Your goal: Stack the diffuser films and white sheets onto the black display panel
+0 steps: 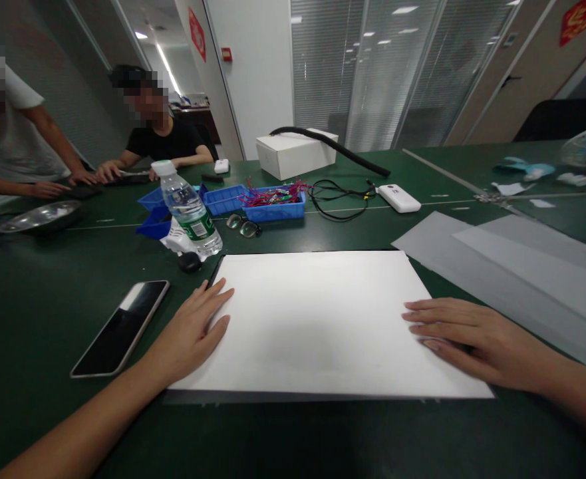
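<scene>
A large white sheet of paper (317, 319) lies flat on the green table in front of me, with a dark edge showing beneath its far and left sides. My left hand (193, 329) rests on the sheet's left edge, fingers stretched out and a little apart. On the right edge lies my right hand (467, 339), palm down with the fingers extended over the paper. Neither hand holds anything. Left of my left hand is a smartphone (120, 329) with a dark screen. Beyond the left hand sits a small black round object (189, 261).
A water bottle (187, 209) stands by blue trays (275, 209) with red wires. Glasses (243, 225), a black cable (340, 203), a white box (295, 154) and a white device (398, 198) lie beyond. Translucent sheets (512, 266) spread at right. Two people sit or stand at far left.
</scene>
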`<state>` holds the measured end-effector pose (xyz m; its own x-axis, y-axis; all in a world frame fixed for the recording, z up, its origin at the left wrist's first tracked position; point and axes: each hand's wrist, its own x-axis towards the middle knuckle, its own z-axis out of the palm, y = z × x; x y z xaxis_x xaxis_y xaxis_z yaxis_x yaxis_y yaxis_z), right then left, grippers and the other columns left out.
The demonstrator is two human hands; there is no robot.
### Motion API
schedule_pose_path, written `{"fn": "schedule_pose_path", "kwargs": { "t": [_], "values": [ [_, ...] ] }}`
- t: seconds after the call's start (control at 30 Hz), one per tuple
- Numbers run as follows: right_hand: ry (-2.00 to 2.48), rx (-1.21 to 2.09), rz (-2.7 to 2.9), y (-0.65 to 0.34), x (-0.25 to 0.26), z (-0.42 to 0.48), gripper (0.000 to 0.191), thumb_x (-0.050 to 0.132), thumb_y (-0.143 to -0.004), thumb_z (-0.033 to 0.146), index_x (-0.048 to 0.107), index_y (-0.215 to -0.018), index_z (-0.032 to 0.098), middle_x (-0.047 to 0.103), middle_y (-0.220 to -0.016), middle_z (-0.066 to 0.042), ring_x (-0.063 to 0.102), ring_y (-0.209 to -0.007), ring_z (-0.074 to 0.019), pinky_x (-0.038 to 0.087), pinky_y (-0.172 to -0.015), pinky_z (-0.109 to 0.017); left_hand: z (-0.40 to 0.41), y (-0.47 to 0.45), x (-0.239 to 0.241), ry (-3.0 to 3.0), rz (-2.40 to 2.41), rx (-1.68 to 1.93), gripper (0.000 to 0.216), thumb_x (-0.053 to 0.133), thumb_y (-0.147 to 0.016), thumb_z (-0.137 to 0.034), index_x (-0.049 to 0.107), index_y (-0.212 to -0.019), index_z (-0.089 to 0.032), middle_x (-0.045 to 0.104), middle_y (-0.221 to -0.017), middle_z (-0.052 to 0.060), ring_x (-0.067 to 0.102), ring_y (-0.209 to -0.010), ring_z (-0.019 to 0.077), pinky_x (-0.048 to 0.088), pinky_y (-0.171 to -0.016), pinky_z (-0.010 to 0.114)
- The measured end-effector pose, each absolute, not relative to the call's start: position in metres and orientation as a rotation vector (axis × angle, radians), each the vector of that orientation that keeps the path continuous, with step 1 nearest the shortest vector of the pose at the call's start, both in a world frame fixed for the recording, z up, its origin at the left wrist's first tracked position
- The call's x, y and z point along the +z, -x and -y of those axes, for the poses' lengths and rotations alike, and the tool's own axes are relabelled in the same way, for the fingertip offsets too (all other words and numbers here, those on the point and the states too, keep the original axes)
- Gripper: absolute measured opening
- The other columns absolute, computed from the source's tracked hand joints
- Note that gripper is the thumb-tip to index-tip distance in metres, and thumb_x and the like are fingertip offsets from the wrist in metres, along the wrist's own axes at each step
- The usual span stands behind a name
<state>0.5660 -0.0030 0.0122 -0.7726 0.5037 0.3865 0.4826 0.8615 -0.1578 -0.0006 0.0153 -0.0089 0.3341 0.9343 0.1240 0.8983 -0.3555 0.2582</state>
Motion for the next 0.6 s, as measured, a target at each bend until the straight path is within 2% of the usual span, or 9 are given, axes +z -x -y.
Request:
{"fn": "schedule_pose_path", "kwargs": {
  "t": [0.6],
  "values": [
    [0.754,0.130,2.609,-0.5690,0.0085,0.0028,0.044,0.066,-0.102,0.019,0.072,-0.145,0.030,0.065,-0.147,-0.003,0.065,-0.137,-0.0241,0.064,-0.112,-0.042,-0.0145,0.0002,-0.0104,-2.451,-1.691,0.380,0.066,0.043,-0.109,-0.060,0.060,-0.160,-0.020,0.043,-0.176,0.014,0.033,-0.166,0.0421,0.032,-0.132,0.069]
  ]
}}
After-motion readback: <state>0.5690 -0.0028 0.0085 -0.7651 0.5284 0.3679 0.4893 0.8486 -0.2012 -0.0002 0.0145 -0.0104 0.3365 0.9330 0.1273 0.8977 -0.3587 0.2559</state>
